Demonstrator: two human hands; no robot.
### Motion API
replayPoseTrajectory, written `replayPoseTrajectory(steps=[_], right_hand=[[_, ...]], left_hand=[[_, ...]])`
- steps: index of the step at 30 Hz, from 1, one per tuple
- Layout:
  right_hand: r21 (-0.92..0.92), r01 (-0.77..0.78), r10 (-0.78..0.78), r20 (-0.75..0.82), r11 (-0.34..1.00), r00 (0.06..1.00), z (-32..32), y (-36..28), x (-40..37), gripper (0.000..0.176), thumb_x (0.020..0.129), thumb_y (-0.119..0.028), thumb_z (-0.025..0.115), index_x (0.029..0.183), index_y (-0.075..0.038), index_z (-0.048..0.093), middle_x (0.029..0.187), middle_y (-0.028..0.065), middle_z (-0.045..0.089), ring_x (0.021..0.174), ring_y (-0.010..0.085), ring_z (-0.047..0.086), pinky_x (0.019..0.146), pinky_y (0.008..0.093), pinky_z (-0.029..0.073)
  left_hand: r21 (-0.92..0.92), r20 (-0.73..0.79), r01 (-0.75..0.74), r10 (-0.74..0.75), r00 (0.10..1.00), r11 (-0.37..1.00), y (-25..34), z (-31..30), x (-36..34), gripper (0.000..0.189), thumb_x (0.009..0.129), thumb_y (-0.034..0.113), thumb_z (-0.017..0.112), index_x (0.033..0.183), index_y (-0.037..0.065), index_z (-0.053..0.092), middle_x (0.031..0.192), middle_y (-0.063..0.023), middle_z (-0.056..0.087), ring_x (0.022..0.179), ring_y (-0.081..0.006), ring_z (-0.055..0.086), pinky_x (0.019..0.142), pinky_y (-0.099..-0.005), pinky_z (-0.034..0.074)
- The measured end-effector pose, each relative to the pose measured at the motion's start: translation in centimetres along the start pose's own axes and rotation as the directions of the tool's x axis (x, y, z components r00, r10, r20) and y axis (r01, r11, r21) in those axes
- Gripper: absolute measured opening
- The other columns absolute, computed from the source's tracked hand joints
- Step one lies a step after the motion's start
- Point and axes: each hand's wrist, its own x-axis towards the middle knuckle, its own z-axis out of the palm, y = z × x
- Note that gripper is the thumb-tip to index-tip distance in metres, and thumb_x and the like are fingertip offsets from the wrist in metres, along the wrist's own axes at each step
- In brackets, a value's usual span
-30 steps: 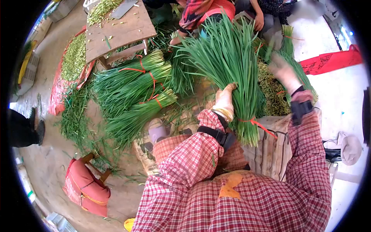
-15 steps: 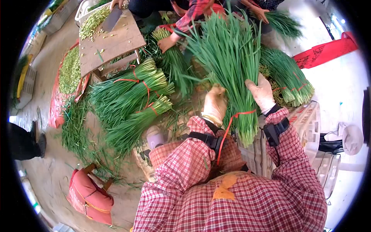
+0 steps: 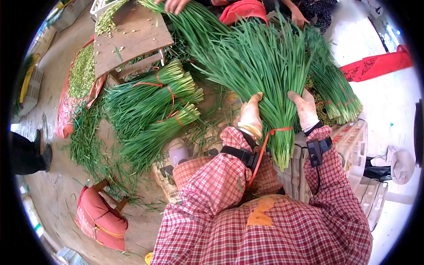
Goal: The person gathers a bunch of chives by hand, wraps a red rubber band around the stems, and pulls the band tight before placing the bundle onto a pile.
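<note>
A large bunch of green chives (image 3: 269,66) stands in front of me, its pale cut ends pointing down toward my lap. My left hand (image 3: 251,115), in a pale glove, clasps its left side; the fingers are partly hidden by the leaves. On the opposite side my right hand (image 3: 304,107), also gloved, grips the bunch with the thumb in front. Below both hands a red tie (image 3: 281,129) crosses the stalks, and its loose end hangs down by my left sleeve. Several tied chive bunches (image 3: 154,95) lie on the floor to the left.
More tied chives (image 3: 338,95) rest at the right above white plastic crates (image 3: 349,141). A wooden board table (image 3: 132,37) stands at the upper left. A co-worker's hand (image 3: 174,5) holds other chives at the top. A padded stool (image 3: 100,216) is at lower left.
The chive leaves in my hands have fanned out wider. A co-worker's hand has moved up and left with another chive bunch, toward the board table. The knife on the board is no longer visible.
</note>
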Motion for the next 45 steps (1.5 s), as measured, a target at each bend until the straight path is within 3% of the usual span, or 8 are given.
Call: replayPoseTrajectory(steps=[4, 18, 25, 27, 34, 38, 43, 45], right_hand=[[0.007, 0.031, -0.031, 0.014, 0.999, 0.999, 0.0, 0.1, -0.3, 0.038, 0.089, -0.014, 0.062, 0.124, 0.002, 0.061, 0.111, 0.0079, 0.068, 0.099, 0.0174, 0.061, 0.093, 0.0302, 0.046], [-0.071, 0.134, -0.138, -0.052, 0.988, 0.989, 0.5, 0.4, -1.2, 0.04, 0.09, -0.011, 0.061, 0.126, 0.004, 0.055, 0.111, 0.0111, 0.067, 0.097, 0.0194, 0.061, 0.089, 0.0319, 0.048], [-0.413, 0.247, -0.289, -0.042, 0.877, 0.956, 3.4, -1.6, -3.8, 0.038, 0.086, -0.012, 0.064, 0.121, 0.002, 0.057, 0.108, 0.0156, 0.068, 0.097, 0.0238, 0.065, 0.089, 0.0344, 0.049], [-0.444, 0.273, -0.334, -0.063, 0.853, 0.941, 3.8, -0.8, -3.5, 0.036, 0.087, -0.012, 0.063, 0.12, 0.002, 0.058, 0.106, 0.0148, 0.068, 0.095, 0.0231, 0.065, 0.088, 0.0335, 0.049], [-0.107, 0.179, -0.188, -0.089, 0.978, 0.978, 2.4, -2.0, -1.9, 0.036, 0.087, -0.009, 0.063, 0.12, 0.003, 0.059, 0.105, 0.0106, 0.068, 0.091, 0.0195, 0.064, 0.085, 0.0312, 0.049], [-0.106, 0.137, -0.146, -0.076, 0.985, 0.986, 1.5, -1.1, -1.3, 0.049, 0.085, -0.018, 0.069, 0.126, 0.007, 0.055, 0.112, 0.0169, 0.067, 0.098, 0.0235, 0.064, 0.091, 0.0321, 0.048], [-0.629, 0.087, -0.154, -0.052, 0.772, 0.987, 3.3, 0.4, -0.8, 0.086, 0.077, -0.035, 0.078, 0.14, 0.009, 0.04, 0.126, 0.0257, 0.061, 0.116, 0.032, 0.061, 0.102, 0.0364, 0.044], [-0.359, 0.021, -0.043, -0.054, 0.933, 0.998, 4.5, -1.5, -1.1, 0.072, 0.079, -0.029, 0.076, 0.136, 0.006, 0.047, 0.118, 0.0202, 0.066, 0.106, 0.0279, 0.065, 0.096, 0.0346, 0.048]], left_hand=[[-0.018, -0.12, 0.048, -0.05, 0.991, 0.999, 1.0, 1.5, -1.8, 0.021, 0.088, 0.015, 0.068, 0.106, 0.003, 0.067, 0.1, -0.0093, 0.07, 0.086, -0.0265, 0.066, 0.084, -0.0412, 0.054], [-0.159, 0.177, 0.111, -0.082, 0.981, 0.981, 0.0, 0.3, -0.5, 0.029, 0.09, 0.019, 0.069, 0.113, 0.003, 0.063, 0.109, -0.0104, 0.069, 0.098, -0.0296, 0.065, 0.09, -0.0469, 0.053], [0.153, 0.273, -0.376, 0.327, 0.905, 0.914, 0.2, 1.9, -2.5, 0.056, 0.082, 0.021, 0.08, 0.127, 0.0, 0.055, 0.112, -0.0109, 0.068, 0.099, -0.0229, 0.066, 0.088, -0.037, 0.054], [0.11, 0.129, -0.151, 0.137, 0.982, 0.982, 2.3, 1.7, -3.0, 0.058, 0.078, 0.011, 0.081, 0.126, -0.003, 0.051, 0.111, -0.0129, 0.067, 0.093, -0.0256, 0.067, 0.087, -0.0383, 0.054], [-0.008, 0.009, -0.074, 0.074, 0.997, 0.997, 0.3, 0.4, -0.8, 0.025, 0.085, 0.02, 0.072, 0.102, 0.002, 0.066, 0.09, -0.0095, 0.068, 0.076, -0.0261, 0.067, 0.067, -0.0429, 0.058], [-0.06, 0.001, 0.037, -0.037, 0.999, 0.998, 1.0, 1.1, -2.0, 0.024, 0.086, 0.019, 0.072, 0.103, 0.003, 0.066, 0.091, -0.0098, 0.069, 0.075, -0.0272, 0.067, 0.066, -0.0436, 0.058], [0.056, -0.064, -0.001, 0.005, 0.998, 0.998, 1.6, 1.5, -3.2, 0.025, 0.086, 0.017, 0.073, 0.105, 0.001, 0.068, 0.094, -0.0104, 0.07, 0.078, -0.0265, 0.067, 0.071, -0.0409, 0.057], [0.045, -0.016, -0.013, 0.014, 1.0, 0.999, 1.4, 1.3, -3.3, 0.025, 0.086, 0.018, 0.072, 0.105, 0.001, 0.068, 0.095, -0.0104, 0.07, 0.079, -0.0261, 0.067, 0.072, -0.0401, 0.057]])
